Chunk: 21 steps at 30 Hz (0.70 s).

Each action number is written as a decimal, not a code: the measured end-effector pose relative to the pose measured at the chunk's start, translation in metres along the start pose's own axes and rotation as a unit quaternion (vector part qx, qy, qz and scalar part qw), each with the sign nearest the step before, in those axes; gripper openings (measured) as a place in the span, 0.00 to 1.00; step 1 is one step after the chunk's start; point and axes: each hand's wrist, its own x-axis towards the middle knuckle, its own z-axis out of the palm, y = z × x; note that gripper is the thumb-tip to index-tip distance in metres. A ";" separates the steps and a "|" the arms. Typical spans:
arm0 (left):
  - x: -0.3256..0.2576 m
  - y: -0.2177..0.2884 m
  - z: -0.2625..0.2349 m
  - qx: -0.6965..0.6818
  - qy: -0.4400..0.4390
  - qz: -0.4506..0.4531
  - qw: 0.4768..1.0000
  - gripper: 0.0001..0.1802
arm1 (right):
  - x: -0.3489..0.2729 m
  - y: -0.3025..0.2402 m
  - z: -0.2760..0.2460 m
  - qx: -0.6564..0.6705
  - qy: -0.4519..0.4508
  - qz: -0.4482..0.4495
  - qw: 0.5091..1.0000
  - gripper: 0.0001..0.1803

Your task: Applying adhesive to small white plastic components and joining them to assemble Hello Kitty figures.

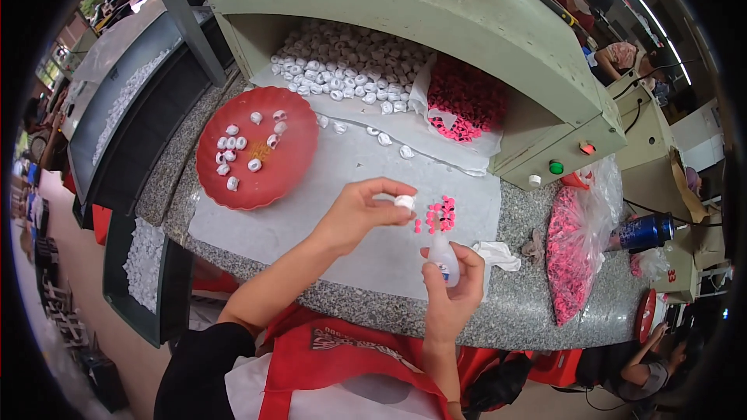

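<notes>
Plate rim (313,140) clear of left hand (352,215)

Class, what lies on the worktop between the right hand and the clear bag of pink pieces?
In the head view, a crumpled white sheet and a small greyish scrap lie between right hand and bag.

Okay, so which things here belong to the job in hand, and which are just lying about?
Likely in the job:
bottle, in right hand
white piece, in left hand
pink bits
red dish
white pile

Likely just lying about:
blue can
white scrap
</notes>
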 end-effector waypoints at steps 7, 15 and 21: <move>-0.047 0.012 0.027 0.233 0.047 0.206 0.949 0.16 | -0.020 -0.007 -0.011 -0.191 0.016 -0.260 0.946 0.15; -0.054 0.014 0.028 0.256 0.076 0.265 0.926 0.17 | -0.023 -0.013 -0.007 -0.210 0.002 -0.286 0.935 0.14; -0.056 0.014 0.029 0.252 0.078 0.272 0.925 0.17 | -0.023 -0.010 -0.005 -0.199 0.001 -0.287 0.937 0.14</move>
